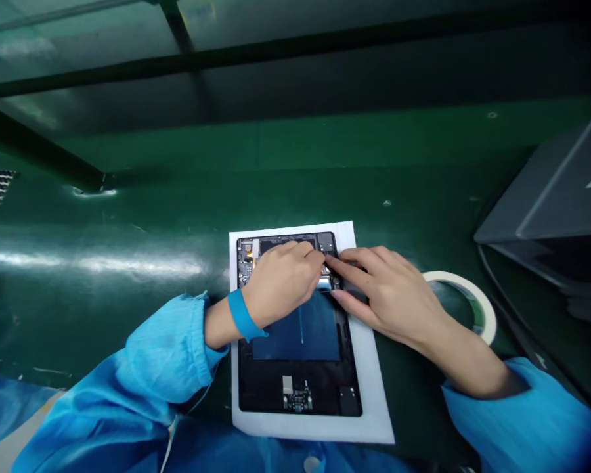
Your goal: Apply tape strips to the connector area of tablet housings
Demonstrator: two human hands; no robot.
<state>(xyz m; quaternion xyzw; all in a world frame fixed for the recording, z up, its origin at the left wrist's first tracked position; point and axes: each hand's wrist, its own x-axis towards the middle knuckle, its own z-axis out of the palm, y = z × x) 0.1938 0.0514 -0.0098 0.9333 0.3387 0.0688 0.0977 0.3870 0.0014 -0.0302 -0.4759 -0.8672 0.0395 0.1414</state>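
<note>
Left sleeve (162,355) nearest; left hand (283,279) fingers bunched together, grip contents hidden from me; right hand (398,299) spread at tablet's (266,387) edge; tablet open on paper (374,420), battery (295,335) in place; what remains, unclear.

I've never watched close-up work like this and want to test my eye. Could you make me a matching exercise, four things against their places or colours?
1. Roll of tape
2. Wristband
3. White sheet
4. Small circuit board

A. Underneath the flat, opened device
B. On the green surface, to the right of the right hand
C. Inside the device, at the end nearest the person
D. Blue, around the wrist of the left hand

Pairs: 1-B, 2-D, 3-A, 4-C
</note>
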